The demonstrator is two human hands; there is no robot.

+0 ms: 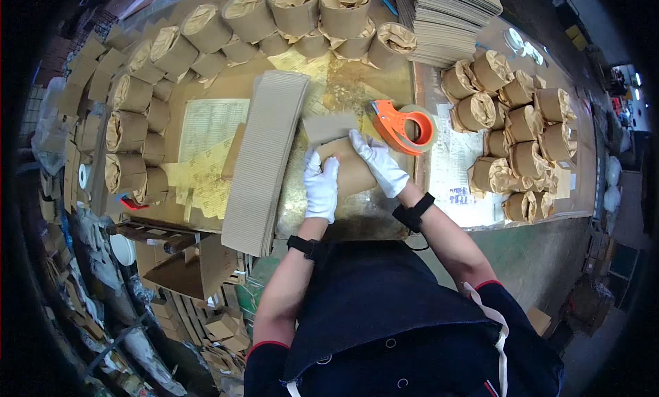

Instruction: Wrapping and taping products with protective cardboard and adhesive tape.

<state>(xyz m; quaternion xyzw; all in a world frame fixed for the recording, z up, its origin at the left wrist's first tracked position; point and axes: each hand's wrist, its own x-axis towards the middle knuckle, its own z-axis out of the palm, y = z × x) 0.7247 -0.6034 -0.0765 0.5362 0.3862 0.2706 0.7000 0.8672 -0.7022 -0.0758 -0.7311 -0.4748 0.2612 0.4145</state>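
Both my hands wear white gloves and meet over a brown cardboard wrap (353, 172) at the table's near edge. My left hand (321, 188) grips its left side, thumb and fingers bent round it. My right hand (379, 165) lies along its upper right side with the fingers closed over the edge. A greyish flap of cardboard (329, 127) sticks out beyond the wrap; what is inside the wrap is hidden. Just past my right hand lies an orange tape dispenser (395, 126) with a tape roll. Left of my left hand is a long stack of corrugated cardboard strips (264, 164).
Paper-wrapped rolls in cardboard sleeves (206, 28) stand two high along the left and far edges. More wrapped rolls (528, 122) stand at the right. A tall stack of cardboard sheets (449, 23) is at the back. Printed papers (213, 129) lie on the table; an open carton (182, 266) sits below left.
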